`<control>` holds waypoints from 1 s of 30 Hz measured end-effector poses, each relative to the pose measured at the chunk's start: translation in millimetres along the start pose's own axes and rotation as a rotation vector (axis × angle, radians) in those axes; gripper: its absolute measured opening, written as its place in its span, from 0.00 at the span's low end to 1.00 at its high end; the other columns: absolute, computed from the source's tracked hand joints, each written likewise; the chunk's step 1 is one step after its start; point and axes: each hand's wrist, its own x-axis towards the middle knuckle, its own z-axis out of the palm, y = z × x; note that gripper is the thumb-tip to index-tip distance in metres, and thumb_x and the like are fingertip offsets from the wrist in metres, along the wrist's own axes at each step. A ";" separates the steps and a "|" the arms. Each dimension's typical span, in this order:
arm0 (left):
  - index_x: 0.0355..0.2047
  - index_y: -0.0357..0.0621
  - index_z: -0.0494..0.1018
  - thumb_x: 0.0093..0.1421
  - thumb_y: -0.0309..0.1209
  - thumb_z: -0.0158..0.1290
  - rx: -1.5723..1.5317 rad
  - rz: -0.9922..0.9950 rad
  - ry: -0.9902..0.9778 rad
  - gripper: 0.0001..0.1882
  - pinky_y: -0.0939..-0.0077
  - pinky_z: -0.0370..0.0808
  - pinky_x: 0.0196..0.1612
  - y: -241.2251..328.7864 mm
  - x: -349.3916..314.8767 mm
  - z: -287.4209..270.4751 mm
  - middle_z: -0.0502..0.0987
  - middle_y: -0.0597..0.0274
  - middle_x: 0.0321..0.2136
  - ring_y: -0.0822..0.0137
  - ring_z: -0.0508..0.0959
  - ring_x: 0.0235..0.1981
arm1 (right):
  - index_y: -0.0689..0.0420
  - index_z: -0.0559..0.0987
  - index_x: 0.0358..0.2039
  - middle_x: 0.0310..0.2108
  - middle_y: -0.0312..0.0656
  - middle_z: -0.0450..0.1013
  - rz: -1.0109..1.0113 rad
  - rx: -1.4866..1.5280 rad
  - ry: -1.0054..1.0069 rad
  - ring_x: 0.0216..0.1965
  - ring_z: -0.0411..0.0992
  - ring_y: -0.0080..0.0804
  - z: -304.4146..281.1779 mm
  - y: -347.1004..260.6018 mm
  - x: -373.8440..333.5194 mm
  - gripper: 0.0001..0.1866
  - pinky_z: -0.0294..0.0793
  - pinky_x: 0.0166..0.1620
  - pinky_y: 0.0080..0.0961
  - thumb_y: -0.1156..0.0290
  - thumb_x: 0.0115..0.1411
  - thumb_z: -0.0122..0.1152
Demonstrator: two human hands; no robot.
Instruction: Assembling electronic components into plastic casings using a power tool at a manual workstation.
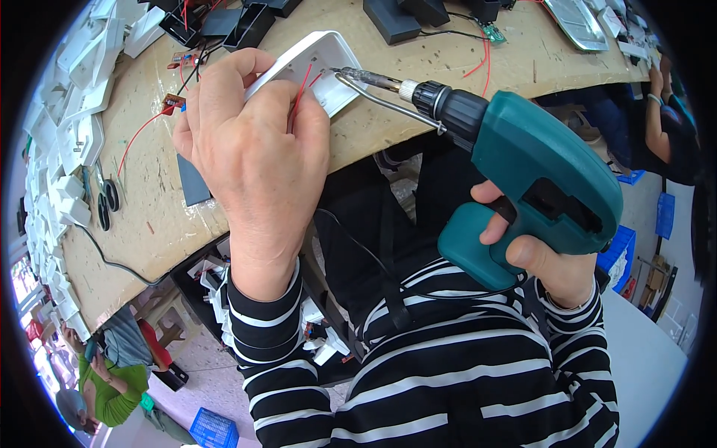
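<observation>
- White housing [337, 69] is held over the workbench [153, 205] by the left hand [258, 145], fingers curled around its edge; red wires [300, 95] are pinched beside the thumb.
- Teal soldering gun [541, 160] is gripped by the right hand [549, 265], fingers wrapped around the handle.

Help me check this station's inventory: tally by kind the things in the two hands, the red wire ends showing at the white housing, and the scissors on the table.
Green soldering gun, in the right hand: 1
White housing, in the left hand: 1
Red wire ends: 2
Black-handled scissors, on the table: 1
Total: 5
</observation>
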 end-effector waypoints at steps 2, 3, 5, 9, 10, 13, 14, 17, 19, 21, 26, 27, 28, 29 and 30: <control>0.22 0.40 0.77 0.44 0.27 0.57 0.005 0.004 0.007 0.04 0.70 0.60 0.43 0.3 0.4 -1.5 0.75 0.63 0.35 0.65 0.72 0.35 | 0.65 0.61 0.57 0.44 0.55 0.71 -0.048 0.050 0.018 0.32 0.74 0.30 -1.0 5.8 -2.0 0.41 0.75 0.37 0.23 0.62 0.46 0.71; 0.23 0.40 0.77 0.45 0.27 0.57 0.014 0.006 -0.003 0.05 0.70 0.60 0.45 1.2 0.5 -2.3 0.75 0.63 0.35 0.65 0.72 0.37 | 0.65 0.61 0.57 0.44 0.55 0.71 -0.050 0.051 0.019 0.32 0.74 0.30 -1.5 6.5 -3.0 0.41 0.75 0.37 0.23 0.62 0.46 0.71; 0.23 0.40 0.78 0.45 0.28 0.57 0.024 0.010 -0.012 0.05 0.70 0.59 0.46 1.7 0.6 -3.7 0.75 0.63 0.36 0.65 0.72 0.38 | 0.65 0.59 0.58 0.45 0.57 0.70 -0.018 0.096 0.024 0.32 0.74 0.30 -2.5 7.4 -5.1 0.42 0.75 0.37 0.23 0.63 0.47 0.71; 0.29 0.41 0.78 0.50 0.29 0.56 0.046 0.040 -0.039 0.07 0.68 0.57 0.50 3.0 -0.8 -11.1 0.74 0.62 0.39 0.63 0.72 0.42 | 0.65 0.58 0.59 0.45 0.57 0.70 -0.038 0.073 0.001 0.33 0.74 0.29 -6.1 8.3 -6.9 0.43 0.75 0.38 0.23 0.63 0.47 0.71; 0.31 0.42 0.78 0.52 0.30 0.55 0.057 0.053 -0.055 0.07 0.67 0.57 0.50 4.1 -1.1 -13.8 0.74 0.61 0.40 0.62 0.72 0.43 | 0.65 0.58 0.59 0.45 0.57 0.70 -0.037 0.072 -0.009 0.33 0.74 0.29 -6.6 7.6 -7.1 0.43 0.75 0.38 0.23 0.63 0.47 0.71; 0.36 0.43 0.77 0.55 0.32 0.54 0.156 0.115 -0.089 0.10 0.65 0.57 0.51 9.7 -2.3 -19.3 0.72 0.58 0.44 0.60 0.71 0.45 | 0.65 0.58 0.59 0.46 0.57 0.70 -0.050 0.080 -0.011 0.33 0.74 0.29 -7.4 8.2 -9.4 0.44 0.75 0.38 0.23 0.62 0.47 0.71; 0.36 0.43 0.77 0.55 0.32 0.54 0.157 0.117 -0.089 0.10 0.65 0.57 0.51 10.6 -3.2 -20.9 0.72 0.58 0.44 0.60 0.71 0.45 | 0.66 0.58 0.59 0.46 0.57 0.70 -0.064 0.088 -0.004 0.33 0.74 0.29 -7.9 8.6 -10.4 0.44 0.75 0.39 0.23 0.62 0.47 0.71; 0.39 0.44 0.76 0.55 0.32 0.55 0.137 0.145 -0.122 0.11 0.66 0.58 0.50 11.4 -8.5 -20.1 0.70 0.55 0.46 0.59 0.69 0.45 | 0.67 0.58 0.58 0.45 0.58 0.70 -0.061 0.120 -0.016 0.33 0.74 0.30 -12.6 8.2 -12.3 0.43 0.75 0.38 0.24 0.63 0.48 0.70; 0.36 0.44 0.76 0.47 0.24 0.58 0.128 0.177 -0.039 0.14 0.67 0.63 0.41 7.9 -12.7 -21.6 0.71 0.59 0.41 0.62 0.71 0.36 | 0.67 0.58 0.58 0.45 0.58 0.70 -0.104 0.140 0.000 0.33 0.74 0.30 -12.8 12.1 -14.2 0.43 0.75 0.38 0.25 0.62 0.48 0.70; 0.36 0.44 0.77 0.45 0.22 0.59 0.035 0.175 -0.050 0.15 0.70 0.64 0.37 1.8 -15.0 -20.8 0.72 0.60 0.38 0.64 0.71 0.33 | 0.68 0.58 0.58 0.45 0.58 0.70 -0.144 0.158 0.019 0.32 0.74 0.30 -12.7 12.9 -14.8 0.43 0.76 0.37 0.26 0.62 0.48 0.70; 0.36 0.43 0.78 0.41 0.20 0.60 -0.207 0.140 0.113 0.18 0.75 0.64 0.28 -3.2 -17.7 -10.1 0.72 0.63 0.28 0.67 0.70 0.24 | 0.68 0.58 0.57 0.44 0.59 0.70 -0.096 0.183 0.059 0.32 0.75 0.31 -13.4 13.3 -15.0 0.43 0.77 0.36 0.27 0.61 0.48 0.70; 0.36 0.43 0.77 0.41 0.20 0.60 -0.222 0.162 0.115 0.18 0.74 0.64 0.28 -5.5 -17.8 -10.5 0.72 0.63 0.27 0.67 0.70 0.24 | 0.68 0.58 0.57 0.44 0.59 0.70 -0.096 0.184 0.059 0.32 0.75 0.31 -13.2 13.2 -15.3 0.43 0.77 0.36 0.27 0.61 0.48 0.70; 0.37 0.43 0.77 0.40 0.20 0.60 -0.237 0.184 0.117 0.19 0.74 0.64 0.28 -6.6 -17.8 -10.9 0.72 0.64 0.26 0.67 0.70 0.24 | 0.68 0.58 0.57 0.44 0.59 0.70 -0.083 0.192 0.060 0.32 0.75 0.31 -13.0 13.0 -15.8 0.43 0.78 0.37 0.27 0.61 0.48 0.70; 0.37 0.43 0.77 0.40 0.20 0.60 -0.235 0.184 0.118 0.19 0.74 0.64 0.28 -5.8 -17.6 -11.9 0.72 0.64 0.26 0.67 0.70 0.24 | 0.68 0.58 0.58 0.44 0.59 0.70 -0.071 0.201 0.061 0.32 0.75 0.32 -12.8 12.8 -16.1 0.43 0.78 0.37 0.27 0.61 0.48 0.70; 0.37 0.42 0.77 0.41 0.20 0.60 -0.165 0.178 0.081 0.18 0.74 0.63 0.29 -4.2 -16.8 -12.9 0.72 0.64 0.26 0.67 0.71 0.24 | 0.68 0.58 0.58 0.44 0.59 0.70 -0.071 0.200 0.063 0.32 0.75 0.32 -13.3 13.5 -15.8 0.43 0.78 0.37 0.27 0.61 0.48 0.70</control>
